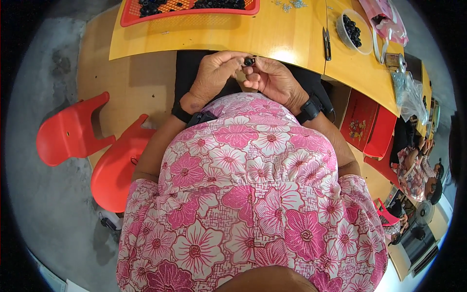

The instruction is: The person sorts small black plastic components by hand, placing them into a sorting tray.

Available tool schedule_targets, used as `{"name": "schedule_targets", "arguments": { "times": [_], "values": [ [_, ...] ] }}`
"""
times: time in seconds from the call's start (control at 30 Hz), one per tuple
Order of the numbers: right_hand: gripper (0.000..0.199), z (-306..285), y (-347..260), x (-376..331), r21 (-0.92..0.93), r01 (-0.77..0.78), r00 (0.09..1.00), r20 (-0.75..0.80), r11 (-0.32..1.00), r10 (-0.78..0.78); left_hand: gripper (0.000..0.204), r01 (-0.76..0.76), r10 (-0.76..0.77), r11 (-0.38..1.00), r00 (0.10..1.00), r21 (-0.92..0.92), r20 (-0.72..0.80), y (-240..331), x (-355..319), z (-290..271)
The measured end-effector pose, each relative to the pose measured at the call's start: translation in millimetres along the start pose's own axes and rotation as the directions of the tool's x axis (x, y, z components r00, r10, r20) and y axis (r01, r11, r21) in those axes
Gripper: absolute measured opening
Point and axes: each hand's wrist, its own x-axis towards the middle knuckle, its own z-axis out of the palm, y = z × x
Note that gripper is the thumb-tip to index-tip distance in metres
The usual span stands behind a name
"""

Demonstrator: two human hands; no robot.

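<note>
My left hand (216, 73) and my right hand (272, 80) meet just below the near edge of the yellow wooden table (219, 36), above my lap. Both pinch one small black round part (249, 61) between their fingertips. A black band is on each wrist. My pink flowered top fills the lower middle of the view.
A red mesh tray (187, 17) with several black parts lies at the table's far edge. A clear bowl (355, 31) of black parts, a small black cutter (327, 44) and plastic bags (389, 22) lie to the right. Red stools (73, 134) stand at my left. Another person (413, 168) sits at far right.
</note>
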Motion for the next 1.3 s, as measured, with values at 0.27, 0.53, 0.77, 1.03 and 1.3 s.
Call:
{"name": "schedule_targets", "arguments": {
  "times": [0.27,0.53,0.77,1.03,1.3],
  "values": [
    [0.026,-1.4,0.6,0.3,-0.021,-0.007,1.000,-0.031,1.000,0.006,0.019,-0.079,0.080,0.982,0.997,0.171,-0.001,-4.6,1.9,-2.0],
    [0.024,8.7,-4.5,-2.0,-0.231,-0.027,0.983,-0.181,0.972,-0.015,0.017,-0.104,0.111,0.978,0.993,0.183,-0.029,-4.5,1.3,-3.8],
    [0.011,19.7,-3.9,-1.3,-0.377,0.061,0.922,-0.335,0.924,-0.197,0.016,-0.039,0.043,0.995,0.998,0.094,-0.038,-8.2,2.5,-5.4],
    [0.010,15.9,-3.3,-0.6,-0.563,0.132,0.898,-0.281,0.816,-0.339,0.016,0.002,0.001,0.996,1.000,0.090,-0.028,-3.1,2.1,-4.4],
    [0.012,12.6,-4.0,-1.3,-0.710,0.184,0.893,-0.167,0.680,-0.417,0.016,0.057,-0.056,0.996,0.998,0.074,-0.020,-7.1,2.2,-6.3]
  ]
}}
